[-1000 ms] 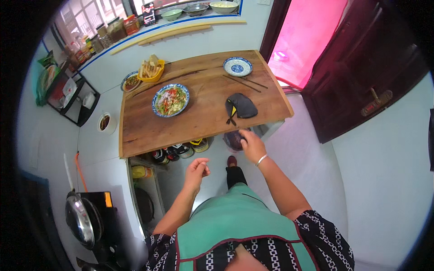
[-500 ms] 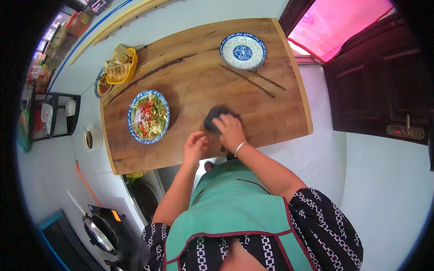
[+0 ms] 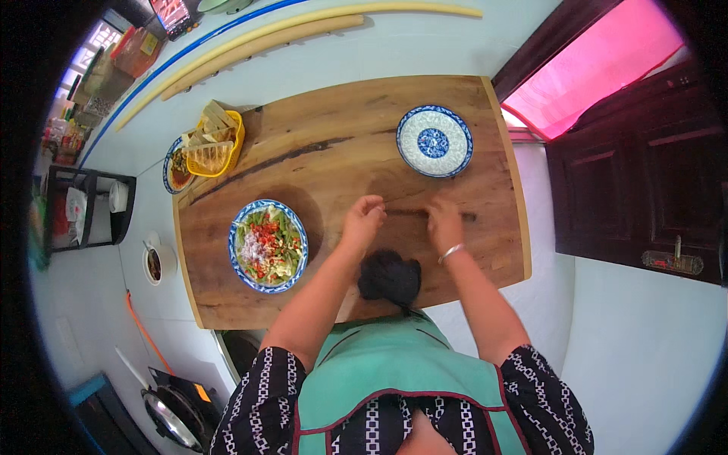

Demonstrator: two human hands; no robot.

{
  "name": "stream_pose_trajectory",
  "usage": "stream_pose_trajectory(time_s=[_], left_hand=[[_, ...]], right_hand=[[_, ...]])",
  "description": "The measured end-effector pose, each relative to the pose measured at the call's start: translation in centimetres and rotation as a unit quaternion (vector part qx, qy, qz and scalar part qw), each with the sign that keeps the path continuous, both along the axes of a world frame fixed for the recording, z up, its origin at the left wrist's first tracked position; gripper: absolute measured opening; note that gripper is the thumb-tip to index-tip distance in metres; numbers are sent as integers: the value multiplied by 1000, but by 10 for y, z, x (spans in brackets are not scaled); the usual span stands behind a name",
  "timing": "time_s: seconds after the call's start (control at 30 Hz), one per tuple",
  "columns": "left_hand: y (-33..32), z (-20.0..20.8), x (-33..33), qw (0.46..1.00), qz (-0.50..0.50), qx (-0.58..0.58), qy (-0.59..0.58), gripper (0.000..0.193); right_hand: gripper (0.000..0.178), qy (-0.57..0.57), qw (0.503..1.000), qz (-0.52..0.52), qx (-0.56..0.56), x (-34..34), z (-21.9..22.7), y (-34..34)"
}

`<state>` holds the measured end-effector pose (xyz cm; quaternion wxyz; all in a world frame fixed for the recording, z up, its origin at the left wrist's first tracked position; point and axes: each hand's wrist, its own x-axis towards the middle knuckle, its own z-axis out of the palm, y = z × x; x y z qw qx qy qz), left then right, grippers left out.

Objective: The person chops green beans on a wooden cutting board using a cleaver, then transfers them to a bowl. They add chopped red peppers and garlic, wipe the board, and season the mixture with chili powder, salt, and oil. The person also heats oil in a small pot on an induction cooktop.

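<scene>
Dark chopsticks [image 3: 408,211] lie level between my two hands above the wooden table. My left hand [image 3: 365,221] pinches their left end, while my right hand [image 3: 445,225], a little blurred, is closed around them toward the other end. Close in front of my apron rests a bunched black cloth [image 3: 389,277], touched by neither hand. An empty white plate with a blue patterned rim [image 3: 434,142] sits beyond my right hand. To the left of my left hand stands a blue-rimmed plate of green vegetables [image 3: 268,246] topped with chopped red and white bits.
At the table's far left is a yellow basket [image 3: 236,145] of flat bread pieces, beside a small dish of sauce [image 3: 178,174]. A white cup with a spoon [image 3: 158,263] stands left of the table. Pans [image 3: 171,417] are at lower left; a dark door [image 3: 629,182] is at right.
My right hand has let go of the black cloth, which stays near the table's front edge. Both hands have moved forward, and the chopsticks are now picked up between them.
</scene>
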<state>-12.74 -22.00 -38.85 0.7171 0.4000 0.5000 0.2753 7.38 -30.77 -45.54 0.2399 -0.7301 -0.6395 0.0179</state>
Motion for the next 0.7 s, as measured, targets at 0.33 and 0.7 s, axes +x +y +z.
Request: stream_pose_trajectory(time_s=[0.33,0.7], left_hand=[[12,4,-46,999,2,-42,9,23],[11,15,-65,997,18,-64,-35,24]], right_hand=[[32,195,976,-91,-35,-24,47,17],[35,594,713,-373,8,11,10,96]])
